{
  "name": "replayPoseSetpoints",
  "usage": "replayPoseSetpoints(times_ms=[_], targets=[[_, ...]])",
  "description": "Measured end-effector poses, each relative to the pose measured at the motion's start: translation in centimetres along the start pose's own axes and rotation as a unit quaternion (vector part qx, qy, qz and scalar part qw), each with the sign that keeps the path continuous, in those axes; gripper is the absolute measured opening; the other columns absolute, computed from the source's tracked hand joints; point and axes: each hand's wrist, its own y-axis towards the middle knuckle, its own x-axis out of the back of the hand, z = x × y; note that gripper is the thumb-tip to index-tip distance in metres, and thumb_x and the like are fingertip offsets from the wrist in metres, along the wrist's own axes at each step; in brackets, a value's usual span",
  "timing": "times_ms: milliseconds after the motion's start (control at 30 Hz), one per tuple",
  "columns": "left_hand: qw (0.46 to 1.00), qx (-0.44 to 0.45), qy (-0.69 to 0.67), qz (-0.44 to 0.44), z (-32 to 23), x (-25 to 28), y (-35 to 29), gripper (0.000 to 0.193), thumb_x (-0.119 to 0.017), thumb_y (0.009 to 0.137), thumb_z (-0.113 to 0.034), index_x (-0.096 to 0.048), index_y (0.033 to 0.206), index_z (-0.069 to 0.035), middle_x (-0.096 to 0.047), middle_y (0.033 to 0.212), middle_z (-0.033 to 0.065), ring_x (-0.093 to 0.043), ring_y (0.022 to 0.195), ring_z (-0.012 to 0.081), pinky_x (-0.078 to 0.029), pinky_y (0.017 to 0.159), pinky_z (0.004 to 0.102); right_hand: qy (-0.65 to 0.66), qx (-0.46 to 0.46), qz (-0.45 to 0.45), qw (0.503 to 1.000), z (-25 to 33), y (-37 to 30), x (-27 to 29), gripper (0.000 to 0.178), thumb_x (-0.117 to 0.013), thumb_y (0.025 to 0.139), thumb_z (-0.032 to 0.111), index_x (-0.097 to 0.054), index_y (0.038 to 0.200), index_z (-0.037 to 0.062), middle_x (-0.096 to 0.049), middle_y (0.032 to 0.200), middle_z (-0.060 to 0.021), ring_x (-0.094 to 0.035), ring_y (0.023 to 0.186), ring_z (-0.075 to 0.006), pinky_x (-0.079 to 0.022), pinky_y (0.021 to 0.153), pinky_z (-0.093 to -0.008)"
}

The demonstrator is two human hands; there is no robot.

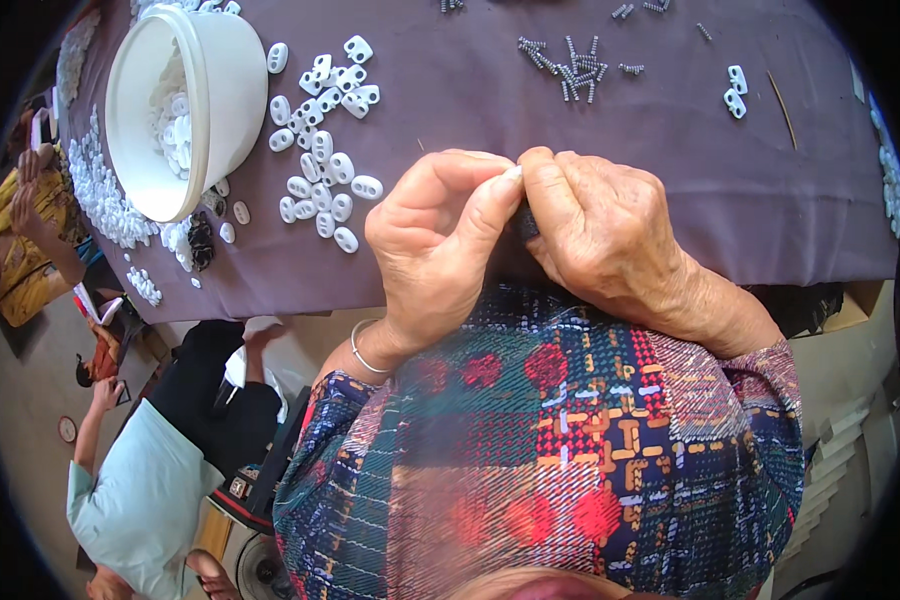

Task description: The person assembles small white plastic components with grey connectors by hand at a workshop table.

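My left hand and my right hand meet fingertip to fingertip just over the table's near edge. Thumb and forefinger of the left hand are pinched together, and whatever lies between them is hidden. My right hand is closed, its curled fingers partly covering a small dark piece whose kind does not show. To the left of my hands lie loose white two-holed plastic cord-lock pieces, some oval and some angular. A cluster of small metal springs rests beyond my hands.
A white plastic tub holding white pieces lies tipped at the left, beside a heap of small white parts. Two white pieces and a thin brown stick lie at right. A person in light green is at lower left.
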Motion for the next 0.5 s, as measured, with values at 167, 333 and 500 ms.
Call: replayPoseSetpoints(times_ms=[167,333,500], targets=[[0.997,0.028,-0.065,-0.004,0.0,0.1,0.1,0.008,-0.057,0.085,-0.003,-0.058,0.090,0.003,-0.062,0.086,0.0053,-0.056,0.078,0.0074,-0.045,0.072,0.0202,0.092,-0.038,-0.033,0.994,-0.5,0.3,0.4,0.042,-0.065,0.059,0.006,-0.052,0.098,-0.0043,-0.051,0.067,-0.0092,-0.055,0.056,-0.0204,-0.045,0.049,-0.0294],[0.996,0.052,-0.078,-0.009,-0.6,0.2,-0.2,0.011,-0.057,0.086,-0.009,-0.058,0.090,0.002,-0.062,0.083,0.0051,-0.057,0.074,0.0077,-0.046,0.067,0.0207,0.127,-0.041,-0.051,0.990,-0.3,0.2,0.8,0.049,-0.069,0.059,0.009,-0.052,0.103,-0.0030,-0.051,0.068,-0.0074,-0.052,0.055,-0.0172,-0.045,0.050,-0.0280],[0.995,0.052,-0.084,-0.008,-0.2,0.4,0.1,0.014,-0.059,0.085,-0.011,-0.058,0.090,0.002,-0.063,0.083,0.0056,-0.057,0.072,0.0079,-0.046,0.063,0.0206,0.112,-0.014,-0.061,0.992,-0.3,0.2,0.5,0.044,-0.070,0.063,0.008,-0.052,0.102,-0.0026,-0.052,0.069,-0.0083,-0.054,0.056,-0.0179,-0.045,0.051,-0.0286]])
